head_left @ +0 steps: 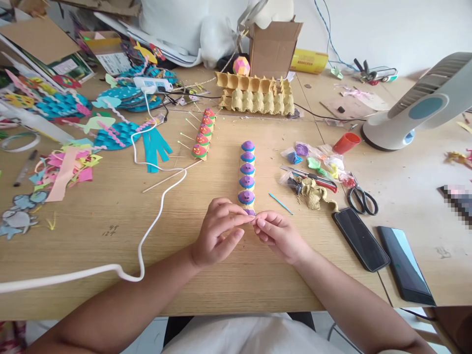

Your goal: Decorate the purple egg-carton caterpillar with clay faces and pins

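Observation:
A strip of egg-carton cups (247,182) stands upright on the table in front of me, its several bumps covered in purple and blue clay with small dark marks on some. Both hands meet at its near end and partly hide the nearest bump. My left hand (222,230) has its fingers stretched toward that bump, thumb apart, with nothing visible in it. The thumb and forefinger of my right hand (275,233) are pinched together beside the left fingertips; what they hold, if anything, is too small to tell. A blue stick (280,203) lies to the right.
Red and green carton strip (202,135) with sticks at left; white cable (161,206) curving across the table. Clay packets (313,160), a cutter (313,178), scissors (362,195), two phones (362,240) and a fan (409,108) at right. Egg carton (258,101) at back.

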`<move>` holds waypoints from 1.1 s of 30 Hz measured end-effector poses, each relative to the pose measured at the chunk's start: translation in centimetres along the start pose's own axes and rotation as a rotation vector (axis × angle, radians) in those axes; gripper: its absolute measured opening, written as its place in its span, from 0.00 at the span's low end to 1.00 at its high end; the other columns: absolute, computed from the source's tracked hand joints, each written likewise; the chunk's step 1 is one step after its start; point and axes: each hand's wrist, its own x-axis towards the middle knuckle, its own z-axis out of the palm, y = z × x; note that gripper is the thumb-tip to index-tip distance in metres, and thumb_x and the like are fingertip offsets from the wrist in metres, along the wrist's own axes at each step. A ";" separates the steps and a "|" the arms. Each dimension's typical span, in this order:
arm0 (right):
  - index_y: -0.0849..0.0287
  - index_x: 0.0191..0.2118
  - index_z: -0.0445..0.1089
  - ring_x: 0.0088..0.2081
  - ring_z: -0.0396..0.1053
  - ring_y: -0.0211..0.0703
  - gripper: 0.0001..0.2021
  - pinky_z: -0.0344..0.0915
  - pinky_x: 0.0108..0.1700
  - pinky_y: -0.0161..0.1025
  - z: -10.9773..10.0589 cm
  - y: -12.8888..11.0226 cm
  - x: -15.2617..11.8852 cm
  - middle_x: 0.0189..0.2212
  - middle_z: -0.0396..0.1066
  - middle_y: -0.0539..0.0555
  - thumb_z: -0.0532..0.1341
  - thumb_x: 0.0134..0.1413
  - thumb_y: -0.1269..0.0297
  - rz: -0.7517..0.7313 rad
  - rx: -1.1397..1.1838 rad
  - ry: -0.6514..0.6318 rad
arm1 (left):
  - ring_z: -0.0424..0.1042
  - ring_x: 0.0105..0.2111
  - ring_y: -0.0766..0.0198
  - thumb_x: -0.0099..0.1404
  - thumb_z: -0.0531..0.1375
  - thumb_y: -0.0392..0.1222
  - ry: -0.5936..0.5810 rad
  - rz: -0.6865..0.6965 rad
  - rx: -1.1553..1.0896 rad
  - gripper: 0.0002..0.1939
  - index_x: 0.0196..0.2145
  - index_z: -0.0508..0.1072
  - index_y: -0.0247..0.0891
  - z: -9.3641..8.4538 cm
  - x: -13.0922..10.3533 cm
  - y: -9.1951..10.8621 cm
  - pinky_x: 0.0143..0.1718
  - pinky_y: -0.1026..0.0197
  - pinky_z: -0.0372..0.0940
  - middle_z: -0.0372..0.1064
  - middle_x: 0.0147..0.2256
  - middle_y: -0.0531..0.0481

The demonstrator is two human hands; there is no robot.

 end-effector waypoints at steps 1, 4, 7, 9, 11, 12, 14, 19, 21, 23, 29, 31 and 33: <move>0.59 0.35 0.78 0.23 0.57 0.29 0.17 0.43 0.23 0.31 0.0 0.0 0.0 0.26 0.71 0.48 0.77 0.48 0.51 0.001 -0.005 -0.007 | 0.69 0.46 0.55 0.77 0.53 0.47 -0.005 0.004 0.006 0.17 0.52 0.79 0.44 0.0 0.0 0.0 0.53 0.47 0.64 0.77 0.44 0.44; 0.59 0.34 0.77 0.23 0.59 0.30 0.18 0.45 0.23 0.31 0.0 0.0 0.1 0.28 0.74 0.50 0.75 0.51 0.48 0.007 -0.003 -0.023 | 0.69 0.46 0.55 0.77 0.53 0.47 -0.007 0.007 0.005 0.17 0.51 0.79 0.43 0.0 0.1 -0.1 0.52 0.47 0.64 0.77 0.43 0.44; 0.59 0.34 0.77 0.24 0.61 0.32 0.20 0.46 0.23 0.31 0.0 0.0 0.2 0.29 0.75 0.52 0.74 0.52 0.46 -0.001 -0.017 -0.026 | 0.69 0.46 0.55 0.77 0.53 0.48 -0.008 0.005 -0.004 0.17 0.52 0.79 0.43 0.0 0.2 -0.1 0.52 0.48 0.64 0.77 0.44 0.44; 0.59 0.34 0.76 0.24 0.61 0.31 0.19 0.47 0.22 0.31 0.0 0.1 0.2 0.29 0.74 0.51 0.75 0.51 0.47 -0.013 -0.037 -0.019 | 0.70 0.46 0.55 0.77 0.53 0.48 -0.023 0.009 -0.010 0.17 0.52 0.79 0.43 0.1 0.3 -0.2 0.53 0.48 0.63 0.77 0.45 0.44; 0.59 0.34 0.75 0.24 0.61 0.30 0.20 0.47 0.23 0.30 0.0 0.2 0.3 0.29 0.74 0.49 0.76 0.50 0.48 -0.022 -0.057 -0.005 | 0.71 0.46 0.56 0.78 0.52 0.48 -0.051 0.022 -0.009 0.18 0.53 0.78 0.43 0.1 0.3 -0.3 0.53 0.47 0.62 0.78 0.45 0.45; 0.59 0.34 0.75 0.23 0.61 0.30 0.20 0.48 0.23 0.30 0.0 0.2 0.3 0.28 0.73 0.48 0.76 0.49 0.48 -0.026 -0.067 0.003 | 0.72 0.46 0.57 0.78 0.51 0.49 -0.064 0.030 -0.006 0.18 0.53 0.78 0.43 0.1 0.3 -0.3 0.54 0.47 0.61 0.78 0.45 0.45; 0.59 0.34 0.75 0.23 0.61 0.29 0.20 0.50 0.24 0.30 0.0 0.2 0.3 0.27 0.72 0.48 0.77 0.47 0.48 -0.035 -0.091 0.019 | 0.73 0.46 0.57 0.78 0.51 0.49 -0.085 0.050 -0.001 0.18 0.54 0.77 0.43 0.2 0.3 -0.5 0.54 0.47 0.60 0.78 0.46 0.45; 0.58 0.33 0.75 0.23 0.59 0.30 0.18 0.51 0.23 0.31 0.0 0.1 0.2 0.25 0.70 0.46 0.77 0.48 0.50 -0.103 -0.142 0.032 | 0.71 0.48 0.55 0.78 0.50 0.52 -0.101 0.066 0.018 0.20 0.56 0.76 0.43 0.1 0.1 -0.5 0.55 0.47 0.60 0.77 0.48 0.44; 0.58 0.32 0.75 0.23 0.59 0.30 0.18 0.51 0.24 0.32 0.0 0.1 0.2 0.24 0.69 0.46 0.77 0.48 0.50 -0.114 -0.149 0.024 | 0.70 0.49 0.54 0.78 0.50 0.52 -0.090 0.070 0.007 0.21 0.56 0.76 0.42 0.0 0.1 -0.3 0.54 0.47 0.61 0.77 0.48 0.43; 0.58 0.31 0.74 0.23 0.59 0.31 0.18 0.51 0.24 0.32 0.0 0.0 0.2 0.25 0.70 0.47 0.77 0.48 0.51 -0.108 -0.137 0.023 | 0.70 0.48 0.54 0.78 0.51 0.51 -0.058 0.079 -0.012 0.21 0.57 0.75 0.41 -0.1 0.2 -0.2 0.54 0.47 0.62 0.77 0.49 0.43; 0.59 0.27 0.72 0.23 0.59 0.30 0.17 0.44 0.22 0.31 0.6 -1.4 0.3 0.27 0.73 0.49 0.77 0.46 0.54 -0.110 0.050 0.072 | 0.71 0.48 0.55 0.77 0.54 0.44 0.082 -0.046 -0.017 0.15 0.55 0.77 0.42 0.0 0.3 -0.6 0.55 0.48 0.63 0.76 0.46 0.45; 0.59 0.26 0.70 0.23 0.58 0.30 0.17 0.42 0.21 0.31 1.0 -2.3 0.4 0.26 0.72 0.49 0.77 0.45 0.56 -0.089 0.100 0.087 | 0.70 0.49 0.55 0.75 0.57 0.41 0.134 -0.092 -0.010 0.13 0.53 0.77 0.43 0.2 0.3 -0.7 0.55 0.49 0.63 0.75 0.46 0.45; 0.59 0.27 0.70 0.23 0.58 0.30 0.18 0.41 0.21 0.31 1.2 -3.1 0.9 0.26 0.72 0.49 0.78 0.43 0.56 -0.050 0.104 0.088 | 0.71 0.50 0.56 0.75 0.58 0.40 0.180 -0.155 -0.018 0.12 0.52 0.78 0.43 0.3 0.4 -0.6 0.56 0.49 0.64 0.75 0.46 0.46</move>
